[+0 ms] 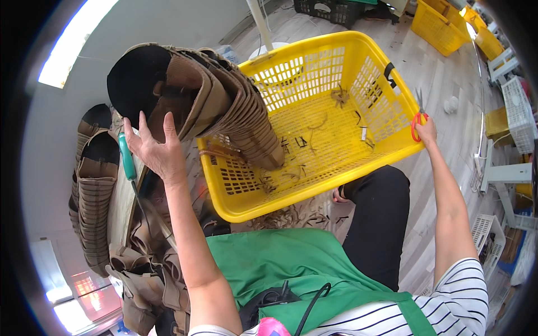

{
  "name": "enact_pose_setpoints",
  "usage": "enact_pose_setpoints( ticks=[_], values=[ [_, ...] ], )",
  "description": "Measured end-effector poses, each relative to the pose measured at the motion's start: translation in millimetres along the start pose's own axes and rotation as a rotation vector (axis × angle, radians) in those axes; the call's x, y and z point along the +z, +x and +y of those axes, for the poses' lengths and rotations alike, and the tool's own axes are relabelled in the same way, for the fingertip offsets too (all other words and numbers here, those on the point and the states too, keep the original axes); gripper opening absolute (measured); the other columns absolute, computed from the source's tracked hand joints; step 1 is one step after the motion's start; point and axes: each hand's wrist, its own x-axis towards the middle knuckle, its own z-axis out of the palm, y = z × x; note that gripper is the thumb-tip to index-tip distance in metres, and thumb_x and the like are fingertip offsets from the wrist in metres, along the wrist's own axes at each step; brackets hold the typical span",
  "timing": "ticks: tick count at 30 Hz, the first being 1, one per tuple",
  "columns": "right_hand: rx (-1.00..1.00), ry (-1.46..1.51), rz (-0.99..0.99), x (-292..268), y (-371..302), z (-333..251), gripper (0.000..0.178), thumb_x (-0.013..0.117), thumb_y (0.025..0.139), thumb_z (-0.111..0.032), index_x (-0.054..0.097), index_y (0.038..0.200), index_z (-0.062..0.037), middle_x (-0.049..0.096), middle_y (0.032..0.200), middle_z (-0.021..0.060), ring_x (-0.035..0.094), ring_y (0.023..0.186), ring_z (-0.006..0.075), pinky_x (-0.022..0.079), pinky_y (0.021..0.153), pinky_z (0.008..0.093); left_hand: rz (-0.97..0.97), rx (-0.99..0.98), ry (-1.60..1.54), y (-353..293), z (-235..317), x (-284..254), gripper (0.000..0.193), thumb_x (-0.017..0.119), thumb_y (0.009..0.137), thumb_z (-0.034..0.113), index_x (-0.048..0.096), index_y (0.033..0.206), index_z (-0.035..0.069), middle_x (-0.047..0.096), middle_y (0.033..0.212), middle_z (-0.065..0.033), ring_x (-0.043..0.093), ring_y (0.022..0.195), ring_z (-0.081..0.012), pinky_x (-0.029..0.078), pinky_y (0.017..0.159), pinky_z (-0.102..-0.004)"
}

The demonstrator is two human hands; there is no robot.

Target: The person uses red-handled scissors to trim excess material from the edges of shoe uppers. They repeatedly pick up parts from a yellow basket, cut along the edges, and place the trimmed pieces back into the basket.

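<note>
My left hand (pixel 159 147) is open, fingers spread, at the near end of a long stack of nested brown fabric pieces (pixel 207 92) with black lining. Its fingertips overlap the black front piece; whether they press on it I cannot tell. The stack leans into a yellow slatted plastic basket (pixel 297 204), its lower end resting inside. With my right hand (pixel 427 131) I hold red-handled scissors (pixel 419 119), blades pointing up, beside the basket's right rim. Loose threads and scraps lie on the basket's bottom.
At the left stands a second nested stack (pixel 94 207), near a green-handled tool (pixel 126 157) with a dark cord. More brown pieces (pixel 143 285) pile up below. Scraps (pixel 291 217) litter the floor under the basket. Another yellow basket (pixel 440 28) sits far right.
</note>
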Motion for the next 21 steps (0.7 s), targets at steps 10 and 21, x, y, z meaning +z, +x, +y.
enact_pose_setpoints(
  ticks=[10,21],
  values=[
    [-0.025,0.016,-0.063,-2,20,30,0.057,0.072,0.071,-0.038,0.059,0.111,0.0001,0.066,0.103,0.0203,0.063,0.098,0.0349,0.048,0.084,0.0405,-0.017,0.176,-0.031,1,20,9,0.051,0.067,0.084,0.038,0.063,0.113,-0.003,0.048,0.134,-0.0233,0.038,0.130,-0.0394,0.032,0.107,-0.0475],
    [-0.725,0.162,-0.399,-90,-115,-233,0.021,0.073,0.074,-0.019,0.067,0.087,-0.0036,0.066,0.077,0.0105,0.063,0.070,0.0230,0.050,0.066,0.0317,-0.697,0.048,-0.165,20,29,10,0.050,0.072,0.076,0.032,0.062,0.116,0.003,0.066,0.104,-0.0162,0.060,0.101,-0.0316,0.047,0.088,-0.0399]
  ],
)
